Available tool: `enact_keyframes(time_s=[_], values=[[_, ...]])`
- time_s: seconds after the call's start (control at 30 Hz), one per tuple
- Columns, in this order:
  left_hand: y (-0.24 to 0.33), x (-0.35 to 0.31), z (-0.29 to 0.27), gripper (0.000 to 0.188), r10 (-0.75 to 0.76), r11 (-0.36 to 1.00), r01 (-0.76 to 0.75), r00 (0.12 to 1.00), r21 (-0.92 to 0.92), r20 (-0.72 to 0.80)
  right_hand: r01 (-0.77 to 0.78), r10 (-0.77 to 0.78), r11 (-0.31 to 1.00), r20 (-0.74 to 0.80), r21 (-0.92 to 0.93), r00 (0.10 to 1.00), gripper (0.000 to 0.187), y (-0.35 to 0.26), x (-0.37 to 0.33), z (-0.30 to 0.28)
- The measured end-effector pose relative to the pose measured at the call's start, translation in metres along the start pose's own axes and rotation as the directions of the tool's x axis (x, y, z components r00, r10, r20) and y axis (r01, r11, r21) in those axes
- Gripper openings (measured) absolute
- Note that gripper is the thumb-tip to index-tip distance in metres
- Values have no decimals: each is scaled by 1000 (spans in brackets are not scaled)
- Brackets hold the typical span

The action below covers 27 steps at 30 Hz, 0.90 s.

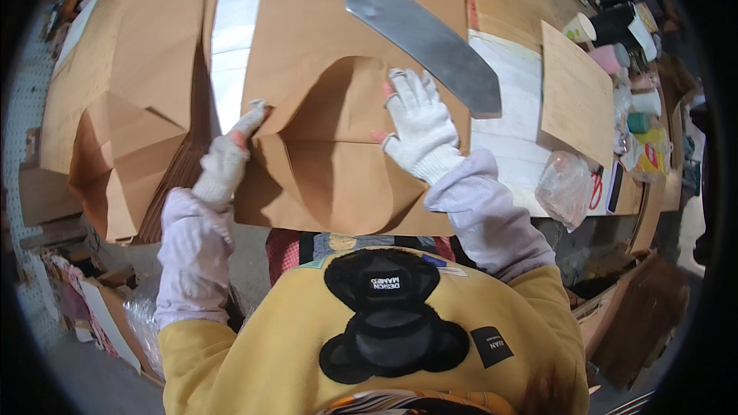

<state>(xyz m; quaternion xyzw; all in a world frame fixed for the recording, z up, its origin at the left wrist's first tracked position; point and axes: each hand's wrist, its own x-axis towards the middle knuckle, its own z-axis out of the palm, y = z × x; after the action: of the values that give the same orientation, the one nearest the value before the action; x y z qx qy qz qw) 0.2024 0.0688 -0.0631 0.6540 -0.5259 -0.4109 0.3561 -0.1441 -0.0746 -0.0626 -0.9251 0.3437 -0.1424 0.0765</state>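
Note:
A large brown paper bag (361,161) lies before me, its near end spread into a rounded, open fold. My left hand (227,157), in a white glove with bare fingertips, pinches the left side of that fold. To the right of the fold, my right hand (419,123) rests on the paper in a matching glove, fingers stretched out and holding nothing. Just beyond it, a flat grey metal plate (427,42) with angled ends lies diagonally across the bag and over its right edge.
At left stands a thick stack of brown paper bags (131,138), the top one's end folded open. To the right are a tan board (576,96), a clear plastic bag (567,184), red-handled scissors (596,188), a phone (615,186) and a paper cup (579,28).

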Motion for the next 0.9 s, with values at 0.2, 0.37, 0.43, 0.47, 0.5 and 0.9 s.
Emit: enact_keyframes(time_s=[0.2,0.37,0.43,0.47,0.5,0.9], values=[[20,-21,24,72,395,666,-375,910,644,122,20,-20,1000,-73,-11,997,79,-2,-3,3],[22,-21,26,70,409,736,-361,911,573,49,55,-56,998,-60,-20,997,73,-3,-2,-1],[15,-20,24,67,371,822,-321,928,470,-16,111,-113,993,-67,-38,991,67,-7,0,-4],[11,-20,23,70,377,846,-325,925,423,-42,246,-247,965,0,94,969,65,-12,2,-4],[6,-18,23,75,325,931,-298,939,212,-108,362,-383,903,50,233,923,62,-19,5,-4],[-18,-15,37,76,25,668,-297,925,-682,-378,600,-612,789,240,130,754,27,-91,56,6]])
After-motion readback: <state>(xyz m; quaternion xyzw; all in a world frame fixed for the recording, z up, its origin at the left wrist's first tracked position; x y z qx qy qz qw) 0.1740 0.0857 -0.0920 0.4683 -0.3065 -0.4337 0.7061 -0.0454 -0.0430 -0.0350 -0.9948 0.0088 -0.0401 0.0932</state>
